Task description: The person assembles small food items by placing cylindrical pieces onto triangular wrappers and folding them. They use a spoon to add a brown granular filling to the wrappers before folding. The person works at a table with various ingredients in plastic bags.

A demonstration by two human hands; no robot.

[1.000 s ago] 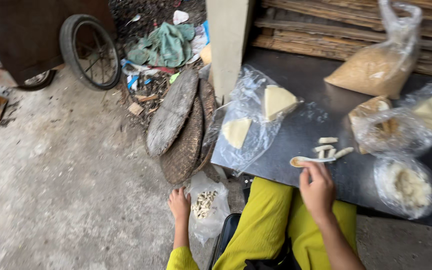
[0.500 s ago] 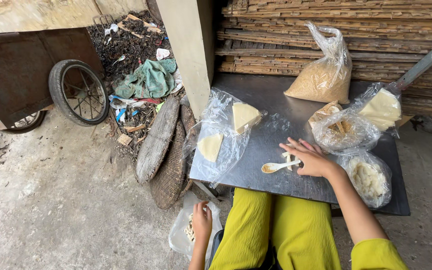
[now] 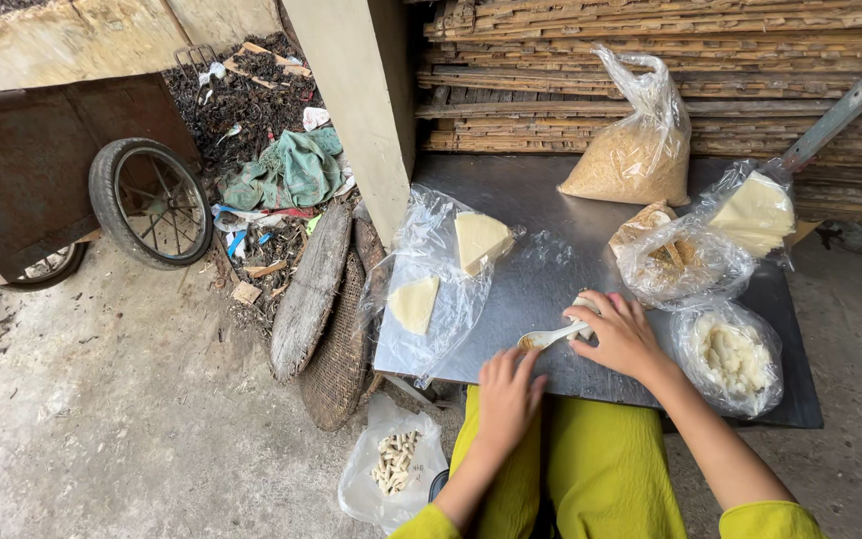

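Observation:
My right hand (image 3: 623,333) rests on the dark metal tabletop (image 3: 541,279), closed around small pale rolled pieces and the handle of a white spoon (image 3: 551,338). The spoon's bowl points left toward my left hand (image 3: 507,389), which lies at the table's near edge with fingers together, touching the surface just below the spoon. Two triangular pale wrapper sheets (image 3: 481,240) lie on clear plastic to the left. A bag of white filling (image 3: 731,355) sits right of my right hand.
A tall bag of brown crumbs (image 3: 634,158) and two other plastic bags (image 3: 672,258) stand at the back right. On the floor lies a bag of small rolled pieces (image 3: 393,463), woven mats (image 3: 336,339), a cart wheel (image 3: 149,203) and rubbish.
My left hand has risen from the floor bag up to the table edge beside the spoon. My right hand stays on the spoon. The camera view has shifted slightly.

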